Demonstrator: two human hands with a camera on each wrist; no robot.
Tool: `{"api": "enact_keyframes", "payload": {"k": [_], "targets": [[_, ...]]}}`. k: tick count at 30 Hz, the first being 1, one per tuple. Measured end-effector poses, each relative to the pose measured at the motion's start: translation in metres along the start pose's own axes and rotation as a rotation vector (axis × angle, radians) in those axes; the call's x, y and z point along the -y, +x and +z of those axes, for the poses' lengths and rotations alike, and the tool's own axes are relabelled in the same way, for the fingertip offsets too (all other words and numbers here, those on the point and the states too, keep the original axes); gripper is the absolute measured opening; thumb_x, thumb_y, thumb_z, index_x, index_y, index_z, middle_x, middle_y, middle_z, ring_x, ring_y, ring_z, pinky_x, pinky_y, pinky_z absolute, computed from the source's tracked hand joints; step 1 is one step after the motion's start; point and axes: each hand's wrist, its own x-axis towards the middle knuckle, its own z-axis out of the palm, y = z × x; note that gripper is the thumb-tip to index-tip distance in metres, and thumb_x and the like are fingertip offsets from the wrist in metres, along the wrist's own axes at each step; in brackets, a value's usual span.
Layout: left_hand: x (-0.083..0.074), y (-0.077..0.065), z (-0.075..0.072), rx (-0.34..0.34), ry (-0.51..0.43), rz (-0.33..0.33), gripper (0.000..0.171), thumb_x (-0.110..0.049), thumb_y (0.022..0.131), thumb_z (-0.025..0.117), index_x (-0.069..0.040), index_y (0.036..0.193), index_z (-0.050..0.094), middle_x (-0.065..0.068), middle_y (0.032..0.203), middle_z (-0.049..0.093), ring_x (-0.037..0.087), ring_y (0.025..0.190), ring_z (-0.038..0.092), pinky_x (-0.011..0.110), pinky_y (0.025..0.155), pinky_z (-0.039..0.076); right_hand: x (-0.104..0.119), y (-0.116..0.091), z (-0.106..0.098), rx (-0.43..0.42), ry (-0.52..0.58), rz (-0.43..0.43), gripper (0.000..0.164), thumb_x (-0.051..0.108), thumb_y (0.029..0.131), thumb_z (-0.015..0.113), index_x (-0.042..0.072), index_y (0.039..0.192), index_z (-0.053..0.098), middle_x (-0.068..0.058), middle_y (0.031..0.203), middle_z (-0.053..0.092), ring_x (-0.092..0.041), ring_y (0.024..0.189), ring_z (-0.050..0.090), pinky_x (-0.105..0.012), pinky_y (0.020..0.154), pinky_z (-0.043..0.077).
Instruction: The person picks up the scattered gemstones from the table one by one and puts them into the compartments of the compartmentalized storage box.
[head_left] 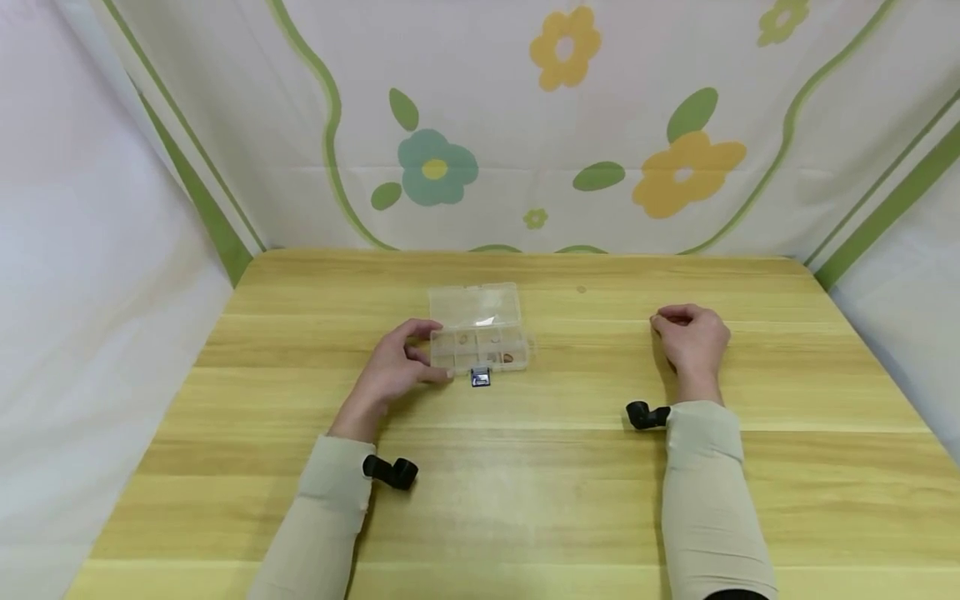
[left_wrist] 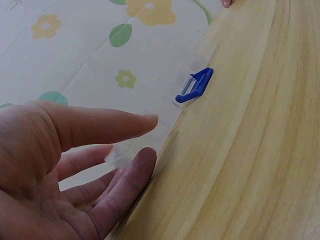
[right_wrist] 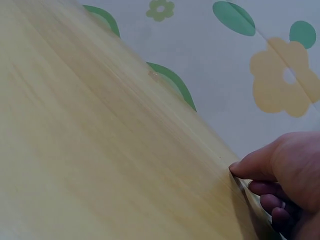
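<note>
A clear plastic compartment box [head_left: 442, 354] lies with its lid [head_left: 472, 307] folded back, a few small ring-like pieces [head_left: 508, 358] inside. My left hand [head_left: 393, 362] holds the box's left end between thumb and fingers; the left wrist view shows the thumb [left_wrist: 115, 125] along its near side. The blue latch [left_wrist: 200, 85] sticks out at the front. Off to the right, my right hand [head_left: 692, 337] rests on the table, fingers curled, thumb and forefinger tips together at the surface. Whether something small sits between those tips is hidden.
A tiny pale ring-like piece [head_left: 581, 289] lies on the wooden table [head_left: 510, 500] between the box and my right hand. Behind the table's far edge hangs a flowered cloth [head_left: 502, 100], and white cloth flanks both sides.
</note>
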Motion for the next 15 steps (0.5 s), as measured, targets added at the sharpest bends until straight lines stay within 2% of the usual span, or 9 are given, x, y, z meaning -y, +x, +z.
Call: {"api": "enact_keyframes", "payload": {"k": [10, 15], "targets": [[-0.0002, 0.0018, -0.0007, 0.009, 0.012, 0.021, 0.074, -0.001, 0.08, 0.09, -0.013, 0.147, 0.061, 0.013, 0.152, 0.057, 0.025, 0.1, 0.059, 0.031, 0.081, 0.047, 0.0034, 0.001, 0.0013, -0.013, 0.001, -0.019, 0.033, 0.027, 0.101, 0.07, 0.007, 0.126, 0.078, -0.014, 0.12, 0.072, -0.032, 0.113, 0.066, -0.031, 0.087, 0.049], [0.0006, 0.0025, 0.0001, 0.012, 0.019, 0.015, 0.074, -0.001, 0.081, 0.09, -0.015, 0.147, 0.061, 0.012, 0.151, 0.057, 0.025, 0.102, 0.059, 0.031, 0.082, 0.047, 0.0042, 0.0002, 0.0022, -0.006, -0.006, -0.025, 0.033, 0.029, 0.101, 0.07, 0.007, 0.125, 0.078, -0.016, 0.122, 0.074, -0.034, 0.115, 0.067, -0.036, 0.093, 0.051]]}}
